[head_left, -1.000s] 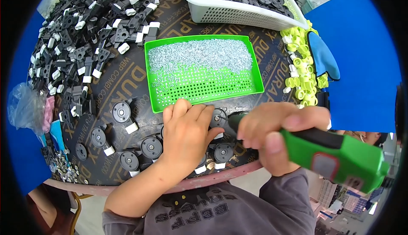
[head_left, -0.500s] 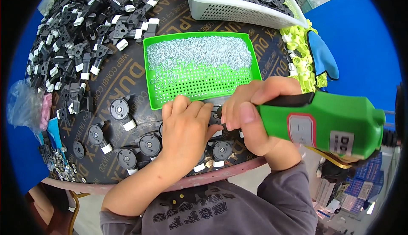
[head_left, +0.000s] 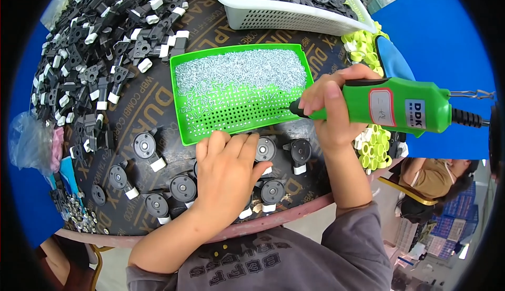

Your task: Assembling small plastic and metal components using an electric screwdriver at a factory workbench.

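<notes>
My right hand (head_left: 336,104) is wrapped round a green electric screwdriver (head_left: 402,107), held sideways with its dark nose over the right end of a shallow green tray (head_left: 175,113). Small silver screws (head_left: 242,70) cover the tray's far half and lie scattered over its perforated near half. My left hand (head_left: 223,180) lies palm down among round black parts with white tips, fingers stretched forward and thumb out to the right. Beside its thumb sit a black disc part (head_left: 265,148) and a nearer one (head_left: 272,191). Whatever lies under the palm is hidden.
A heap of black parts with white ends (head_left: 105,44) covers the far left. Behind the tray stands a white basket (head_left: 294,20) of black discs. Yellow rings (head_left: 374,149) and a blue glove (head_left: 394,59) lie at the right. Another person (head_left: 434,178) is beyond the table's right side.
My right hand has lifted the screwdriver away from the left hand, moving it up and right to the tray's right end. Black parts beside my left thumb now show. My left hand barely moved.
</notes>
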### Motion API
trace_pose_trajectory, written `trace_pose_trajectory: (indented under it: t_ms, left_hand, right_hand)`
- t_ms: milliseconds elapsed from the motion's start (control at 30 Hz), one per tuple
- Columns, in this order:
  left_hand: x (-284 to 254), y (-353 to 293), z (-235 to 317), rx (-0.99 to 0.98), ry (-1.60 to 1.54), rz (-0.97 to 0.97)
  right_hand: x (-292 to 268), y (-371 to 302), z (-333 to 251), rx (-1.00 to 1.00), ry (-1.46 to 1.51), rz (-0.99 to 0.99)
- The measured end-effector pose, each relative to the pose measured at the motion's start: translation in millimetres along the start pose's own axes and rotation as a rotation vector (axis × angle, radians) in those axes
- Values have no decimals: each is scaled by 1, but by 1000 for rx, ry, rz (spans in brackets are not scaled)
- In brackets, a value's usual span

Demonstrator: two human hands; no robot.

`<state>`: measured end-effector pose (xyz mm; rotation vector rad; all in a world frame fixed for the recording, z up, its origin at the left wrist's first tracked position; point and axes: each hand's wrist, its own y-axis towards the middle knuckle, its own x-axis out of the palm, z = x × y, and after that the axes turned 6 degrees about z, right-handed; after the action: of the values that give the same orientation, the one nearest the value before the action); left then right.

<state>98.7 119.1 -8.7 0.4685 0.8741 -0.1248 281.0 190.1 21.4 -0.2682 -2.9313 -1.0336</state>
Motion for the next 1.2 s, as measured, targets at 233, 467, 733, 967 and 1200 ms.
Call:
trace_pose_trajectory:
  t_ms: [233,467,733,967,1200]
  left_hand:
    - [-1,0,0,8,12,12]
    - [1,0,2,14,15,15]
    - [2,-1,2,-1,14,28]
    - [2,-1,1,12,3,56]
    - [3,0,1,19,-25,61]
  right_hand:
    - [-2,-2,4,-19,11,-47]
    - [-5,-2,6,-13,21,-63]
    - [-7,-19,-69,53,212,-83]
    - [2,-35,-64,-4,132,-351]
    - [4,-38,-57,41,214,-360]
